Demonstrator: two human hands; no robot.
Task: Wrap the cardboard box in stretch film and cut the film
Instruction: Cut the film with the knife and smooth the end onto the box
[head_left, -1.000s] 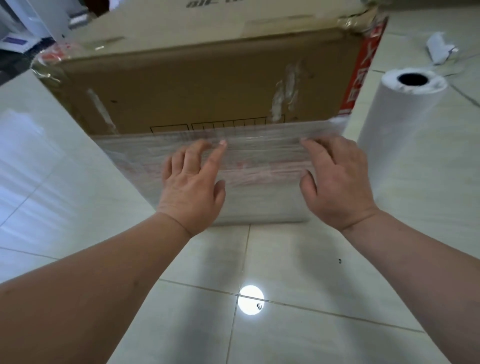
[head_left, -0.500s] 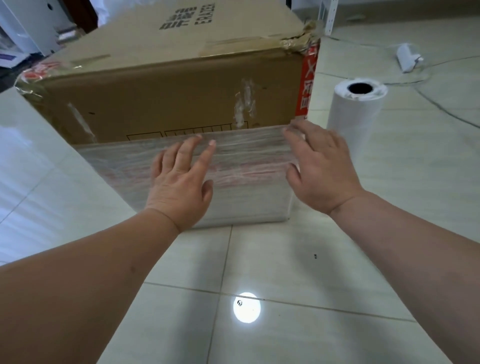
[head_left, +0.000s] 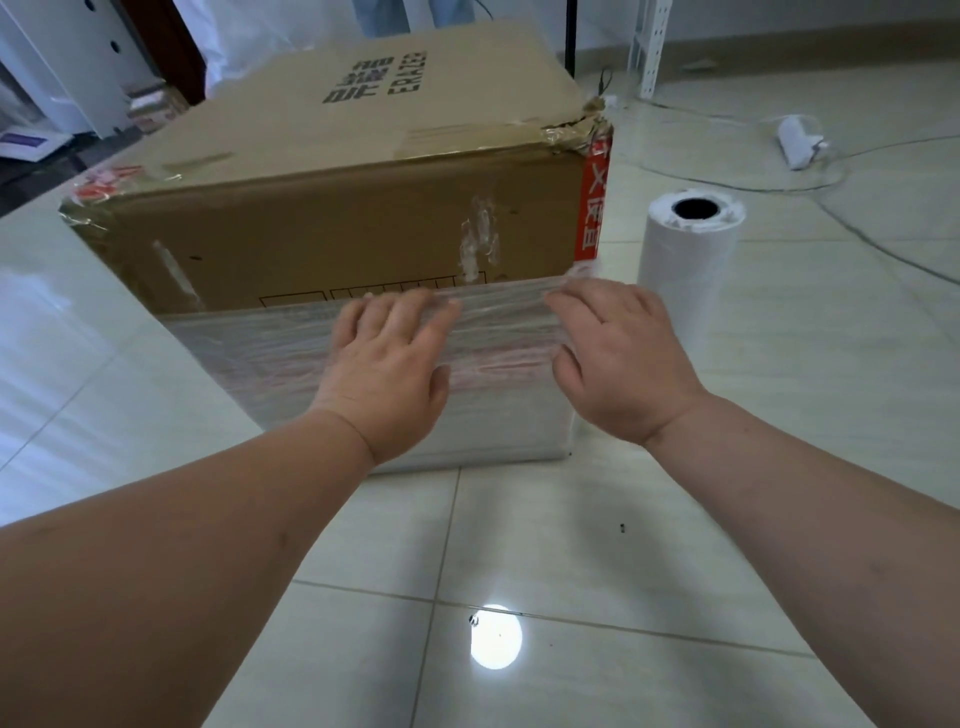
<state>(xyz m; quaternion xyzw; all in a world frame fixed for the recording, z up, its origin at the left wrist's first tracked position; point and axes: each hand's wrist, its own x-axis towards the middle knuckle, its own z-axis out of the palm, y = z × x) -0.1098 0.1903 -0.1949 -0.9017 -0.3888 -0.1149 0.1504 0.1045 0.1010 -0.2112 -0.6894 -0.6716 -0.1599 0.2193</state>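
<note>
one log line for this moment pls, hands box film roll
left hand: flat on film | right hand: flat on film | box: lower part wrapped | roll: upright right of box

matt brown cardboard box (head_left: 332, 234), glossy clear film (head_left: 270, 358), shiny floor tiles (head_left: 597, 675)

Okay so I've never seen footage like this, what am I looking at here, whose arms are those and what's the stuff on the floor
There is no machine here. The one picture comes from a camera worn on a person's head, looking forward and down, so the two bare arms are the wearer's own. The left hand and right hand lie with straight fingers on the stretch film that covers the lower part of a cardboard box. Neither hand grips anything. The box stands on a tiled floor. Beside it, to the right, a white roll of film stands upright. Farther back lie cables and a small white device.
</note>
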